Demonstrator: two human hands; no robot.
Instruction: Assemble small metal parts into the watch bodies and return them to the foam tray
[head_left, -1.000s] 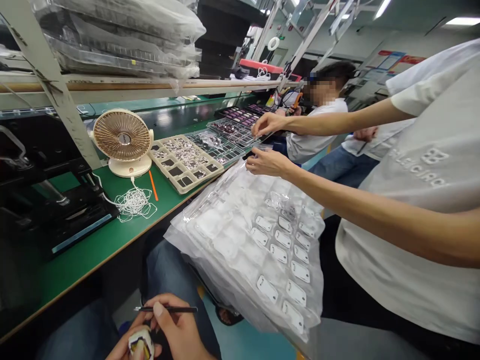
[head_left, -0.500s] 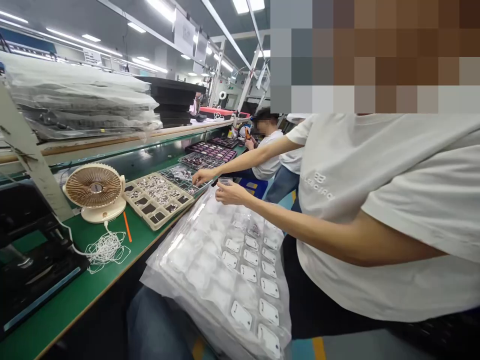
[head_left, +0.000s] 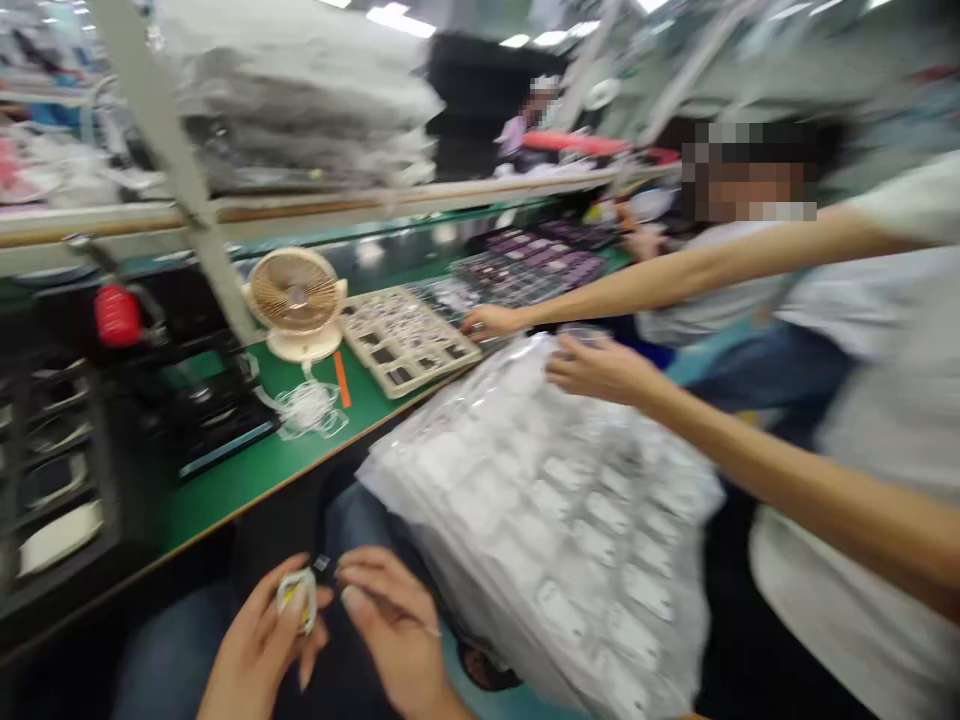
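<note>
The whole view is smeared by motion. Low in the frame, over my lap, my left hand (head_left: 259, 640) is closed on a small white and yellow part (head_left: 298, 598). My right hand (head_left: 390, 625) is beside it, fingers pinched on thin dark tweezers (head_left: 390, 605) whose tip points toward the part. A stack of clear plastic trays in a bag (head_left: 555, 510) lies across my lap to the right, holding rows of white pieces.
A person in a white shirt (head_left: 885, 420) stands at right, one hand (head_left: 600, 368) on the bag, the other hand (head_left: 487, 320) at a beige parts tray (head_left: 409, 340) on the green bench (head_left: 247, 480). A small fan (head_left: 296, 300) and a coiled white cord (head_left: 307, 408) stand nearby.
The view has swung down and left, bringing my hands back into sight with the part and tweezers. The standing person's hands have shifted over the bag and tray.
</note>
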